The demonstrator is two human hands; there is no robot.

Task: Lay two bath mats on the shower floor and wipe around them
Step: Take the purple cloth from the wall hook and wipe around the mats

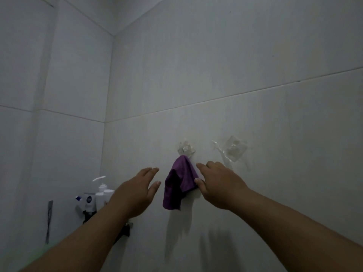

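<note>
A purple cloth (179,182) hangs from a clear plastic hook (185,149) on the tiled wall straight ahead. My left hand (135,190) is raised just left of the cloth, fingers straight, a small gap away from it. My right hand (218,183) is raised on the cloth's right side, fingers extended, its thumb at the cloth's right edge. Neither hand grips anything. No bath mat and no floor are in view.
A second clear hook (234,149) is stuck to the wall to the right, with nothing on it. At the lower left corner a small dark shelf (86,212) carries a pump bottle (102,190) and tubes. A thin dark strip (49,220) hangs on the left wall.
</note>
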